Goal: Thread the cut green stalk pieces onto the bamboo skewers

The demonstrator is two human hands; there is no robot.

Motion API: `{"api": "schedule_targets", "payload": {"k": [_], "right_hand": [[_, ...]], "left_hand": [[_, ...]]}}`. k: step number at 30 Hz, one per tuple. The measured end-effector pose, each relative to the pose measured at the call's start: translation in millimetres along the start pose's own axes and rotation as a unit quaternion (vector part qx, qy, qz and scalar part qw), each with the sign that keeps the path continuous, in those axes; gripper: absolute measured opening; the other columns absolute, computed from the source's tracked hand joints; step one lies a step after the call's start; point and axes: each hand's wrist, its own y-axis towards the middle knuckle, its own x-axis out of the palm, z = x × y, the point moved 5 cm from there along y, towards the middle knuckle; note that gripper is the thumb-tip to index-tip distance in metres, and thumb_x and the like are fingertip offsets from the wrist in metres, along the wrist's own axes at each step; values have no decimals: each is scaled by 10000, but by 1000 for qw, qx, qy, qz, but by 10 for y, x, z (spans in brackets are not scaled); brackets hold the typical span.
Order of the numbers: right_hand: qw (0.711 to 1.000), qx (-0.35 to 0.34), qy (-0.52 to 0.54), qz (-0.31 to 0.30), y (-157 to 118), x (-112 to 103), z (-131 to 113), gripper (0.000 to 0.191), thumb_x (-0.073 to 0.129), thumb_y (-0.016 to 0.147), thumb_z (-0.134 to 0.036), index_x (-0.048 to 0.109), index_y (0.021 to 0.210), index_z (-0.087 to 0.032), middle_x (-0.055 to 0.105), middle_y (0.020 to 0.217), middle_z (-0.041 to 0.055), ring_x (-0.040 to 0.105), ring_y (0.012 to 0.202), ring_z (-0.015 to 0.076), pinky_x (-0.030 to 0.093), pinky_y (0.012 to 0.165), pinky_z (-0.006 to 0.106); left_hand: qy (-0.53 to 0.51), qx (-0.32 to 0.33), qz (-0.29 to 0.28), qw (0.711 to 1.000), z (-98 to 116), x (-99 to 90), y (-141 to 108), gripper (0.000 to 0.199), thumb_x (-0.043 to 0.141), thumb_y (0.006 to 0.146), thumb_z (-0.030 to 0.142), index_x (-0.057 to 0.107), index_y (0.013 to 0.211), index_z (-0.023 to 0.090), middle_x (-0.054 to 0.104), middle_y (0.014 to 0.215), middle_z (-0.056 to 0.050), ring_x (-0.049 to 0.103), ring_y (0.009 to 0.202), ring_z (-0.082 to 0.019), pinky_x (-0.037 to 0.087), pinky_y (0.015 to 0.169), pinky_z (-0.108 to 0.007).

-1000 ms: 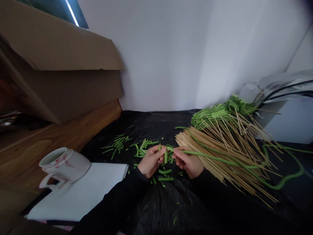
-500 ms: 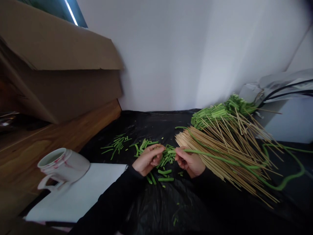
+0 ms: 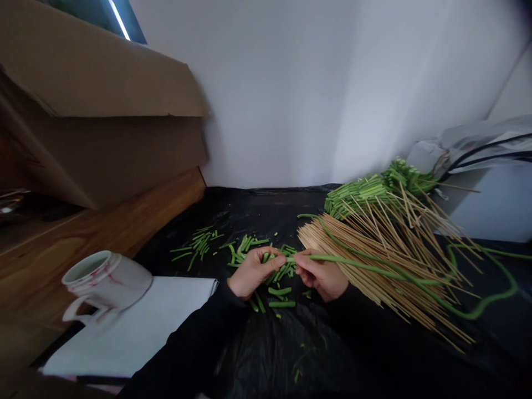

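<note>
A long green garlic scape [image 3: 357, 261] runs from my fingers to the right, curling across the wooden skewers. My right hand [image 3: 323, 272] pinches it close to its left end. The thumb and finger of my left hand [image 3: 254, 271] are closed on the tip of the same scape, just left of my right fingertips. Below and around both hands lie short cut scape pieces [image 3: 282, 304], some hidden behind my left hand. Close by on the right, a heap of wooden skewers [image 3: 326, 237] lies under the scape's loops.
Behind the skewers are bundled scape pieces [image 3: 361, 191]. Black plastic sheeting [image 3: 270, 208] covers the table. At left, a white mug [image 3: 120, 280] stands on a white pad [image 3: 166, 310], and a cardboard box [image 3: 137, 149] sits beyond. A white wall [image 3: 282, 94] rises behind.
My left hand has moved slightly right and closed on the scape's tip, where before it was apart from it. My right hand has shifted slightly left and keeps its pinch.
</note>
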Motion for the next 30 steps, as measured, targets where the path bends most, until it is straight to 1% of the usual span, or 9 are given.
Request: {"api": "schedule_targets", "payload": {"k": [3,5,6,10,14,18,22,25,30], "right_hand": [[998,-13,55,2,14,-23,-64,344,781,561,-399,612,776,-190,582,542,-51,448,420,49,300,381,174],[997,-32,76,10,29,-66,-121,344,794,555,-376,613,775,-183,592,562,-41,456,440,49,311,398,175],[996,-39,76,13,36,-91,-146,337,793,560,-378,611,763,-179,592,564,-37,454,442,49,308,398,177],[998,-41,37,-2,45,-137,-209,317,754,616,-431,571,666,-177,537,508,-50,401,388,43,250,364,189],[998,-33,-11,-47,19,-84,-210,370,716,651,-468,499,562,-182,461,432,-68,343,346,36,198,347,195],[995,-33,-67,-63,-7,-32,-159,374,687,668,-490,490,561,-191,457,410,-74,335,324,42,203,332,195],[988,-34,-132,-69,-22,-5,-121,355,674,674,-499,517,600,-189,501,428,-65,368,324,50,232,324,192],[986,-33,-148,-72,-23,3,-114,357,673,671,-502,514,607,-189,504,425,-68,369,320,49,237,319,186],[985,-32,-159,-61,-16,-12,-114,343,684,663,-485,520,621,-186,511,425,-69,379,325,47,251,323,178]], "left_hand": [[-32,2,31,999,25,-88,18,338,712,687,431,577,748,127,365,480,89,240,392,-18,130,394,-192],[-52,-7,44,998,23,-143,32,344,727,669,427,568,741,130,363,481,92,236,384,-14,122,389,-188],[-57,-16,38,998,15,-154,39,346,736,660,420,565,737,130,379,490,88,236,378,-10,114,385,-187],[-74,-54,-35,995,-23,-116,50,351,727,669,425,560,713,119,443,535,63,238,352,5,87,366,-185],[-93,-63,-50,992,-38,-96,39,354,713,685,430,596,749,102,449,559,56,234,348,12,76,362,-185],[-74,-94,-109,987,-91,16,-8,362,706,690,440,617,753,95,465,554,45,240,355,3,75,366,-199],[-51,-99,-155,982,-96,120,-63,357,726,665,434,599,674,100,369,451,79,213,371,-14,84,381,-209],[-33,-105,-160,981,-92,132,-80,360,756,628,421,618,694,94,347,419,90,202,369,-17,88,387,-213],[-1,-112,-146,983,-120,90,-69,363,777,601,395,642,757,96,451,479,59,232,378,-18,102,389,-213]]}}
